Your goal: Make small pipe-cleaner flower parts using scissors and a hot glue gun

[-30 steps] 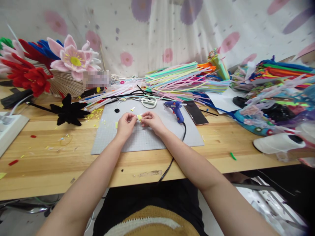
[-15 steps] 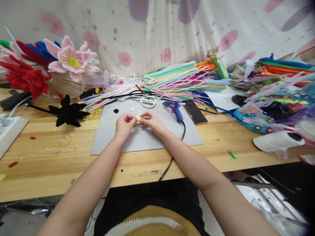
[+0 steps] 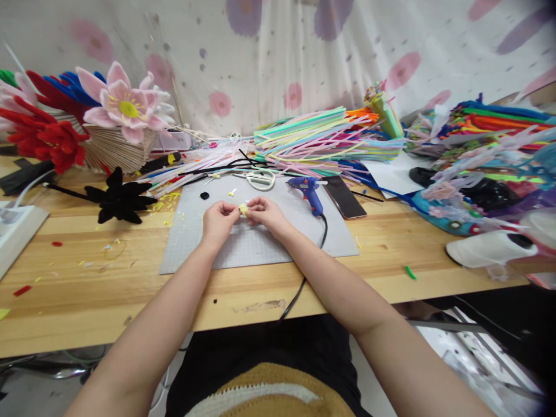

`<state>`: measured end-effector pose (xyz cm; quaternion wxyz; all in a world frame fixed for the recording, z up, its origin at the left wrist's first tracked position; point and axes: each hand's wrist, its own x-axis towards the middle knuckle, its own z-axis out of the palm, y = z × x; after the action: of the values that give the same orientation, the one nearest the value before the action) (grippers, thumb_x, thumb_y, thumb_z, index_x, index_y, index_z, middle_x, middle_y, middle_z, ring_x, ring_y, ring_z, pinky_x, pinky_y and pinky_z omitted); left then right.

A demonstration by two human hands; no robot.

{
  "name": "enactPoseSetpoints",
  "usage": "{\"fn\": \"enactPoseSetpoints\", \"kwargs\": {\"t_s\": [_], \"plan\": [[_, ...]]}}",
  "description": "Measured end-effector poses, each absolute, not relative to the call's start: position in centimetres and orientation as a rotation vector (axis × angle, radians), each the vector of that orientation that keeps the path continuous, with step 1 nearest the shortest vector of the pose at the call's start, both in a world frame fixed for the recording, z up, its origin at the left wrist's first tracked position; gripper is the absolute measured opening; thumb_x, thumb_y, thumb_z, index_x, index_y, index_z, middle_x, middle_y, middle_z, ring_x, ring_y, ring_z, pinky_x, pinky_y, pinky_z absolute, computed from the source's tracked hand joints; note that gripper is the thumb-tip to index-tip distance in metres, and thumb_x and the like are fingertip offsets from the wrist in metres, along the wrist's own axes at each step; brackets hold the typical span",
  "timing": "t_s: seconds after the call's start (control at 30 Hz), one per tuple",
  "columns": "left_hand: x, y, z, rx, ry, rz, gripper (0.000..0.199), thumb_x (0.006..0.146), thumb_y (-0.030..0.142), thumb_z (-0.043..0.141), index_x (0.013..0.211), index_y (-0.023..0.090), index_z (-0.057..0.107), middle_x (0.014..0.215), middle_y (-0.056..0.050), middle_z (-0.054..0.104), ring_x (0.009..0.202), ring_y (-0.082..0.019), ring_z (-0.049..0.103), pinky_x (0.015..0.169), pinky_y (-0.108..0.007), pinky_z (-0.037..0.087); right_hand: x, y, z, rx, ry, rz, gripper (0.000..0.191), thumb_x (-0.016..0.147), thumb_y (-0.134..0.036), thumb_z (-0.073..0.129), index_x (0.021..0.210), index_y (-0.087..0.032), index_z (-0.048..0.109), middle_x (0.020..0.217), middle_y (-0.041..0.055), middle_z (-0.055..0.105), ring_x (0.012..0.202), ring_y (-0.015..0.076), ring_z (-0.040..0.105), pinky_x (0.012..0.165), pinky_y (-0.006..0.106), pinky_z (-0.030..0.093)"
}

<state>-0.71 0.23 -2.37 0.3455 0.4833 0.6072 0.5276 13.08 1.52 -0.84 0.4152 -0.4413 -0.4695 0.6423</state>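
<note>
And here we are, both hands close together over the grey rectangular cutting mat (image 3: 264,249): the left hand (image 3: 218,221) has its fingers pinched narrow, the right hand (image 3: 266,215) pinched too, and between their fingertips sits one small pale-yellow piece (image 3: 244,209), its shape too small to read. Look around from there! At one o'clock, one pair of white-handled scissors (image 3: 261,180) lies on the mat; between two and three, one blue glue gun (image 3: 309,192), and just beyond it one black rectangular phone (image 3: 345,198). The black cable (image 3: 296,301) is the thing in the way, running under the right forearm and down to the table edge. Between nine and ten, one small round black disc (image 3: 204,196); farther out at nine, one fuzzy black flower (image 3: 118,200), with one white power strip (image 3: 19,234) past it. Between ten and eleven, one open pink fuzzy flower (image 3: 125,107), a red fuzzy flower (image 3: 54,145) beside it. Toward one and two, a heap of pastel fuzzy stems (image 3: 313,136) hems in the far side, too many to count! And on the wooden table (image 3: 143,313), two red scraps (image 3: 22,290) out left, one green scrap (image 3: 410,273) out right.
</note>
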Motion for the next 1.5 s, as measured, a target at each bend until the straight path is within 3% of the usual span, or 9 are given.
{"fn": "enactPoseSetpoints", "kwargs": {"t_s": [0.43,0.7,1.5], "plan": [[-0.55,0.10,-2.11,1.268,1.572,1.387,0.014,0.059,0.028,0.065,0.064,0.016,0.060,0.061,0.000,0.063,0.054,-0.010,0.055,0.055,-0.023,0.042,12.82,1.48,-0.89,-1.147,-1.259,1.538,0.032,0.061,-0.020,0.073,0.081,-0.017,0.048,0.059,-0.0053,0.057,0.055,0.0079,0.055,0.048,0.019,0.048],[-0.43,-0.11,-1.81,1.329,1.608,1.350,0.013,0.059,0.026,0.065,0.065,0.016,0.060,0.062,0.000,0.063,0.055,-0.010,0.054,0.055,-0.023,0.041,12.40,1.60,-1.07,-1.200,-1.247,1.515,0.017,0.072,-0.016,0.065,0.074,-0.016,0.048,0.055,-0.0053,0.057,0.048,0.0067,0.054,0.046,0.018,0.046],[-0.58,-0.33,-1.76,1.396,1.580,1.323,0.014,0.059,0.026,0.066,0.069,0.016,0.061,0.069,-0.002,0.066,0.060,-0.011,0.057,0.059,-0.024,0.044,12.54,1.88,-1.75,-1.151,-1.265,1.497,0.009,0.074,-0.013,0.059,0.071,-0.015,0.051,0.055,-0.0056,0.056,0.046,0.0044,0.052,0.046,0.016,0.046]]}}
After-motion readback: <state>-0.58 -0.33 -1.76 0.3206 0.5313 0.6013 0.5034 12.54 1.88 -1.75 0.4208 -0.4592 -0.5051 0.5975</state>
